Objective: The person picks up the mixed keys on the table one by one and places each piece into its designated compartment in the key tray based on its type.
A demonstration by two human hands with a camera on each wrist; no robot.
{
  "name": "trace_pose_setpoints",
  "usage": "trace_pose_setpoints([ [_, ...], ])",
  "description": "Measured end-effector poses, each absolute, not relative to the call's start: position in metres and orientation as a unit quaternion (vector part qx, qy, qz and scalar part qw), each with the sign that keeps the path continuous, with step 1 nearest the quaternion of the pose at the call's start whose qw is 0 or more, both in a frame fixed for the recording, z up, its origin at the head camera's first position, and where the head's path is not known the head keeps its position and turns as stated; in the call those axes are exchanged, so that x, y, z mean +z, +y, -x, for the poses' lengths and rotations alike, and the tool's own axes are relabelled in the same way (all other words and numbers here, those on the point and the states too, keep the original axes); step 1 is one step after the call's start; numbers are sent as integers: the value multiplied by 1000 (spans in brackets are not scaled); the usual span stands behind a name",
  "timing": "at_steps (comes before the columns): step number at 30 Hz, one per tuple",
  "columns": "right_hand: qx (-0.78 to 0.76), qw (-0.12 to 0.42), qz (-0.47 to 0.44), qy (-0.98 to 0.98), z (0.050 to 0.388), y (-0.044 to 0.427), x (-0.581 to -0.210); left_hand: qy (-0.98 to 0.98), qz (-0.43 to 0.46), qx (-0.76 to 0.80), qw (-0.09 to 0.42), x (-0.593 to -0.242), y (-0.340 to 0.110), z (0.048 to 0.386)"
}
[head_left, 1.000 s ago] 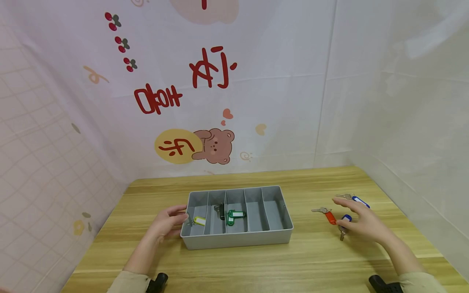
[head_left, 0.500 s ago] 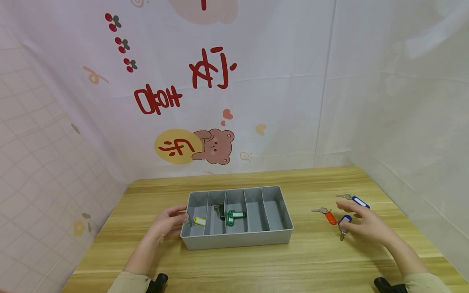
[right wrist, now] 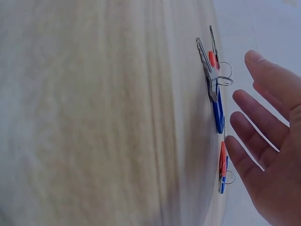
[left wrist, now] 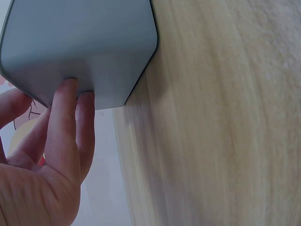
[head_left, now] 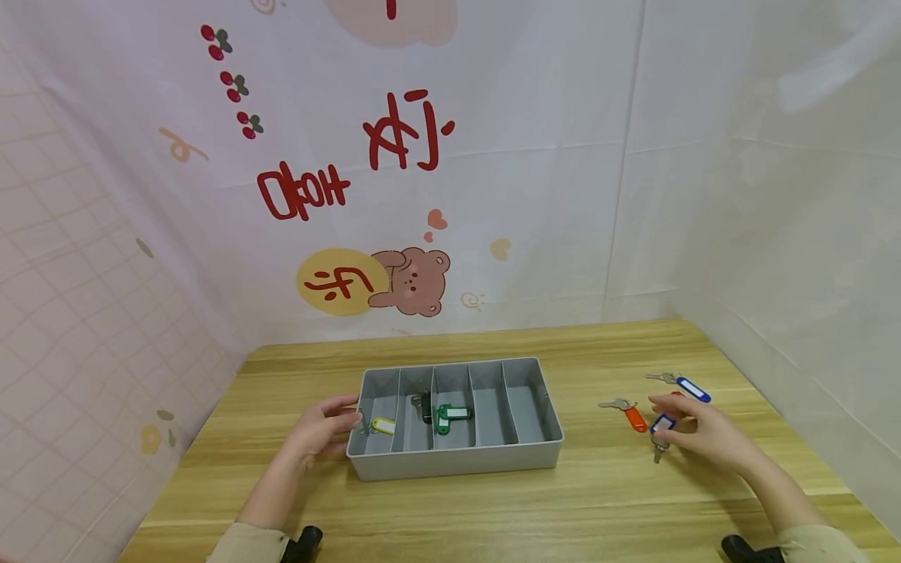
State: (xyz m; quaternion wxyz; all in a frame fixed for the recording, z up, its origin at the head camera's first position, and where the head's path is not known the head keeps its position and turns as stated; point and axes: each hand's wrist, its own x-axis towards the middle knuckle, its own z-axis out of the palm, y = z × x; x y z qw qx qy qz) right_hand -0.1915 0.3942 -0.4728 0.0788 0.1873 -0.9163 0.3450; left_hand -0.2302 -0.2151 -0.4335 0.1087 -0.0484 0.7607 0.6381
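My left hand point(head_left: 322, 428) holds the left end of a grey divided tray point(head_left: 457, 461); in the left wrist view, fingertips touch the tray's end wall point(left wrist: 108, 61) and the thumb reaches its rim. In the tray, from the left, lie a key with a yellow tag point(head_left: 383, 424), a key with a black tag point(head_left: 426, 407), and green key tags point(head_left: 454, 413). My right hand point(head_left: 707, 434) hovers over a key with a blue tag point(head_left: 662, 424), fingers apart in the right wrist view. Beside it lies a key with a red tag point(head_left: 636, 419).
Behind the right hand lie another blue-tagged key point(head_left: 693, 389) and a partly hidden red tag point(head_left: 677, 394). The wooden table point(head_left: 493, 516) ends at a printed cloth backdrop point(head_left: 549, 195), with cloth on both sides too.
My right hand has shifted slightly right and its fingers have drawn in over the blue-tagged key, uncovering part of a second red tag. The left hand and tray have stayed put.
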Motion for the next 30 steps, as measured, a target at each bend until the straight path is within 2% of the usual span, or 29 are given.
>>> trace_pose_setpoints([
  [30,315,55,-157,-934,200,393,-480,762,51,637,105,-434,-214,230],
])
